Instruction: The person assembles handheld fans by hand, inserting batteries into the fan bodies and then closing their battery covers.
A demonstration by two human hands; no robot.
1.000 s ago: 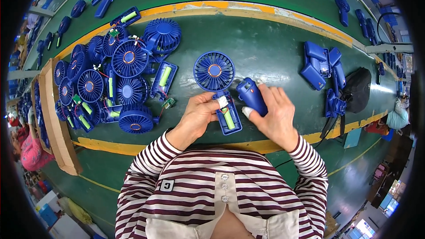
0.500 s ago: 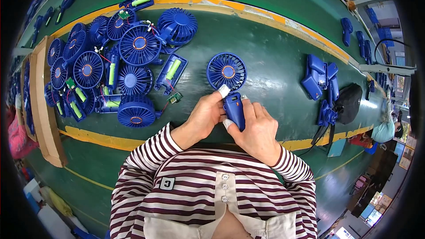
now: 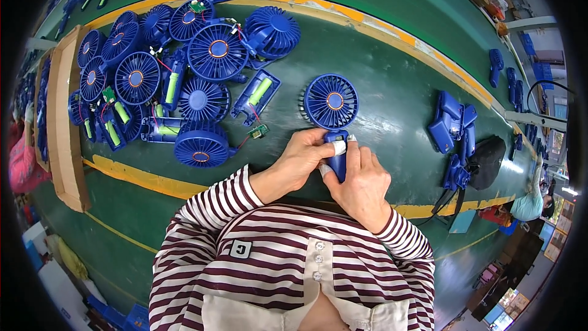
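Note:
Between my hands is a blue handheld fan, its round caged head pointing away from me and its handle toward my body. My left hand grips the handle from the left, the white-wrapped thumb lying across its upper part near the neck. From the right, my right hand closes round the handle, with white wrapping on fingertips at its side. Fingers cover much of the handle. Left of my hands lies an open handle shell with a green battery, wired to a small circuit board.
Many blue fans with open handles and batteries crowd the bench's left side, beside a cardboard tray. Blue handle covers are piled at the right, next to a black bag. A green conveyor runs beyond the yellow-edged strip.
My left thumb has moved from the fan's neck down across the upper handle. The whole view has shifted, and both hands still hold the fan.

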